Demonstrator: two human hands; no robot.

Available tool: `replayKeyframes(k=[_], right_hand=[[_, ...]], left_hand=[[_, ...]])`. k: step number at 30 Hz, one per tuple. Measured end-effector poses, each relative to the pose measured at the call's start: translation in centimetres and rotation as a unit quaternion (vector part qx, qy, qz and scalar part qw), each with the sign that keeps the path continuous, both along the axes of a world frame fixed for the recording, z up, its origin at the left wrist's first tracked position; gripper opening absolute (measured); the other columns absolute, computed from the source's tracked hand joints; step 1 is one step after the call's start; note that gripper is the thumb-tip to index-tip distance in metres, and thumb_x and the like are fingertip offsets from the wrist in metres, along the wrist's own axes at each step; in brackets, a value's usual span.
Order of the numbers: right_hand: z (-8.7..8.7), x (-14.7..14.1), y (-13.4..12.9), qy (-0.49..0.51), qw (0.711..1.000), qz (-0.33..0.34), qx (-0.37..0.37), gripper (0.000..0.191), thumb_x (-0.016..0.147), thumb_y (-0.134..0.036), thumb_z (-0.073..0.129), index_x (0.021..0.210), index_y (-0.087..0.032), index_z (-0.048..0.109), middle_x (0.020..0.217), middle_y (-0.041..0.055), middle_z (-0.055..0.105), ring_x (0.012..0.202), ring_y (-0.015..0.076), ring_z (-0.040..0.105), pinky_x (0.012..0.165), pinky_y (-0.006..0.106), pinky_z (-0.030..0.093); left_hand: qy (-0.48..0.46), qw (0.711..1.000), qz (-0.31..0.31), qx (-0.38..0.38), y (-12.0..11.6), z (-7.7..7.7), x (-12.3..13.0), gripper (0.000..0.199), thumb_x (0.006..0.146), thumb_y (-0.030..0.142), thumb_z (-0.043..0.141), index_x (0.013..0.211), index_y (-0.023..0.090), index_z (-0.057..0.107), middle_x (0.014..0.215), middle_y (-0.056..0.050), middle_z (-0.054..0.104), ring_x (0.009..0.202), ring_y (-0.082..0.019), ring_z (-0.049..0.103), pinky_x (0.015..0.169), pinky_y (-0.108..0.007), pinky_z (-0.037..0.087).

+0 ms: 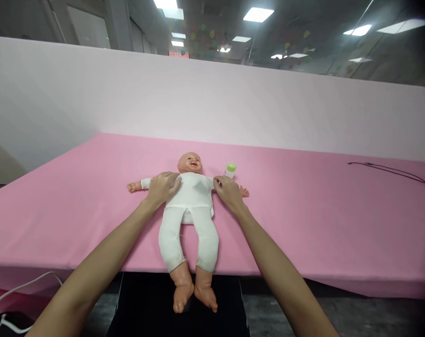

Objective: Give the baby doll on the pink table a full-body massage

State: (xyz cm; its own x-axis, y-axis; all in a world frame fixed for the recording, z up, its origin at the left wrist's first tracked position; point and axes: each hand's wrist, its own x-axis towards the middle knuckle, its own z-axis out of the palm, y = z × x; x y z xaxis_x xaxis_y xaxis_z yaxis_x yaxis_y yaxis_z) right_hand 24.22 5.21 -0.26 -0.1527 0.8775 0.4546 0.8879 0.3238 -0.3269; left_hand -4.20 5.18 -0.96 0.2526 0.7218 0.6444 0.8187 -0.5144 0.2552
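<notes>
A baby doll [189, 194] with a white cloth body lies on its back, face up, arms spread to both sides. Its bare feet hang past the near edge of the pink-covered table [286, 224]. My left hand [162, 187] is wrapped over the doll's upper arm at the left, thumb against the chest. At the other arm, my right hand [228, 191] has its fingers curled around the sleeve near the shoulder; part of that arm is hidden beneath it. Just beyond my right hand stands a small bottle [230, 170] with a green cap, its lower part covered by the hand.
A white partition [233, 103] rises along the table's far side. Dark thin cords [391, 171] lie at the far right. A white cable [26, 283] hangs at the lower left. My dark-clothed lap [145, 304] is below the near edge.
</notes>
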Motion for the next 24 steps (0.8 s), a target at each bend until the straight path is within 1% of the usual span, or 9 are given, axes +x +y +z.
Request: replayKeyframes(k=[4,7,9,11,13,16,19,22,24], right_hand=[[-0.4,-1.0,-0.3,0.043,0.994,0.085,0.046,0.025,0.104,-0.026,0.051,0.104,-0.018,0.075,0.108,0.0121,0.078,0.102,0.0279,0.071,0.092,0.041,0.054],[-1.3,-2.7,-0.7,0.056,0.981,0.181,0.053,0.030,0.106,-0.035,0.052,0.120,-0.019,0.072,0.128,0.0129,0.075,0.123,0.0288,0.067,0.111,0.045,0.048],[-1.7,-3.4,-1.0,0.063,0.979,0.191,0.028,0.042,0.108,-0.044,0.049,0.136,-0.018,0.065,0.146,0.0136,0.066,0.138,0.0289,0.058,0.120,0.047,0.041],[-1.7,-3.5,-1.3,0.058,0.986,0.154,-0.013,0.051,0.109,-0.051,0.044,0.145,-0.016,0.058,0.153,0.0155,0.060,0.142,0.0291,0.054,0.121,0.046,0.039],[-1.2,-3.0,-1.4,0.028,0.993,0.095,-0.059,0.054,0.110,-0.054,0.039,0.140,-0.014,0.059,0.144,0.0178,0.066,0.133,0.0308,0.060,0.115,0.046,0.044],[-0.5,-1.6,-1.4,-0.047,0.993,-0.012,-0.106,0.054,0.110,-0.054,0.037,0.120,-0.011,0.067,0.121,0.0213,0.074,0.118,0.0349,0.066,0.108,0.048,0.046],[-0.5,-0.5,-1.0,-0.098,0.984,-0.091,-0.116,0.059,0.109,-0.055,0.039,0.116,-0.005,0.070,0.121,0.0293,0.072,0.123,0.0415,0.063,0.112,0.055,0.040],[-0.9,-0.2,-0.6,-0.070,0.990,-0.090,-0.087,0.066,0.109,-0.056,0.038,0.136,-0.001,0.062,0.146,0.0333,0.058,0.144,0.0443,0.049,0.121,0.060,0.030],[-1.1,-0.6,-0.5,-0.015,0.998,-0.027,-0.061,0.072,0.109,-0.059,0.037,0.155,-0.004,0.047,0.166,0.0276,0.040,0.157,0.0390,0.033,0.128,0.057,0.023]], left_hand=[[-0.020,0.995,-0.091,-0.023,0.0,-0.3,0.1,0.035,0.103,0.046,0.056,0.117,0.020,0.076,0.125,-0.011,0.077,0.118,-0.030,0.070,0.103,-0.044,0.053],[-0.029,0.987,-0.147,-0.054,0.0,-0.6,0.2,0.044,0.104,0.052,0.053,0.125,0.020,0.075,0.139,-0.011,0.071,0.133,-0.029,0.063,0.117,-0.046,0.046],[-0.024,0.981,-0.162,-0.103,0.1,-0.9,0.1,0.054,0.106,0.055,0.045,0.141,0.021,0.067,0.156,-0.011,0.059,0.149,-0.028,0.050,0.125,-0.048,0.037],[-0.023,0.977,-0.129,-0.169,0.3,-1.2,-0.1,0.063,0.108,0.056,0.035,0.156,0.019,0.052,0.168,-0.011,0.042,0.158,-0.029,0.035,0.130,-0.050,0.029],[-0.026,0.971,-0.078,-0.224,0.5,-1.5,-0.3,0.068,0.109,0.056,0.029,0.163,0.015,0.042,0.171,-0.014,0.033,0.160,-0.030,0.029,0.130,-0.049,0.027],[0.010,0.971,-0.005,-0.239,0.8,-1.8,-0.7,0.069,0.109,0.055,0.028,0.159,0.010,0.044,0.167,-0.021,0.041,0.157,-0.035,0.037,0.129,-0.056,0.025],[0.066,0.973,0.086,-0.202,0.9,-2.2,-1.4,0.067,0.108,0.056,0.032,0.149,0.009,0.055,0.159,-0.025,0.051,0.153,-0.042,0.040,0.125,-0.068,0.019],[0.061,0.974,0.161,-0.149,0.9,-2.1,-2.0,0.068,0.105,0.058,0.040,0.148,0.009,0.057,0.161,-0.028,0.047,0.154,-0.048,0.034,0.124,-0.072,0.015],[0.028,0.983,0.137,-0.119,0.9,-1.9,-2.0,0.068,0.106,0.055,0.037,0.153,0.008,0.052,0.164,-0.027,0.042,0.157,-0.045,0.031,0.126,-0.068,0.016]])
